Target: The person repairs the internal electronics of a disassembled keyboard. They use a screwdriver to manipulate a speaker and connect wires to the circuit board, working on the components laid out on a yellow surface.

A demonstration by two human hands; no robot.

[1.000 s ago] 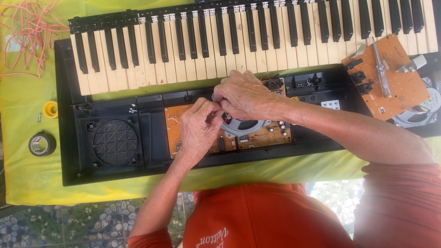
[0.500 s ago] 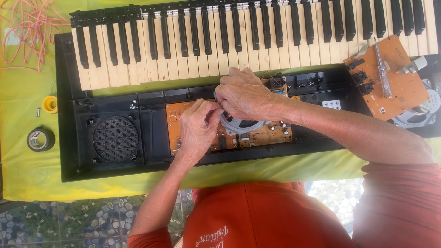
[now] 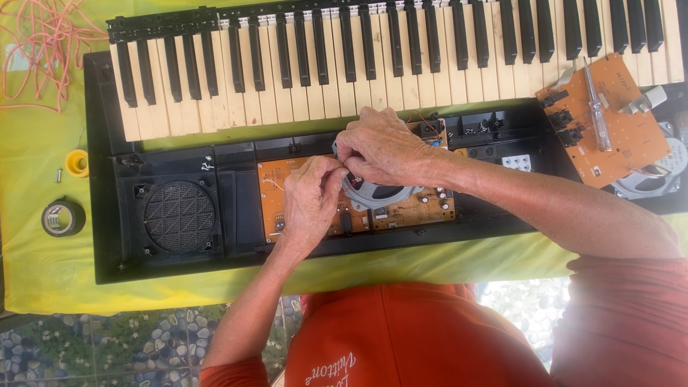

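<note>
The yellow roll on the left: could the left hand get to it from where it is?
Probably yes. The left hand is busy on the circuit board, but nothing stands between it and the yellow roll.

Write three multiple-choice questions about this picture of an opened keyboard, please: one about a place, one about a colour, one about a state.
1. Where does the roll of black tape lie?
A. on the keys
B. on the cloth, left of the keyboard case
C. inside the case

2. What colour is the cloth under the keyboard case?
A. yellow-green
B. blue
C. white

3. How is the circuit board under the hands?
A. wrapped in plastic
B. hidden under a lid
C. uncovered in the open case

Answers:
1 B: the tape rests on the cloth beside the left end of the case.
2 A: the cloth is yellow-green all around.
3 C: the left hand and right hand work over the bare orange board.
</note>
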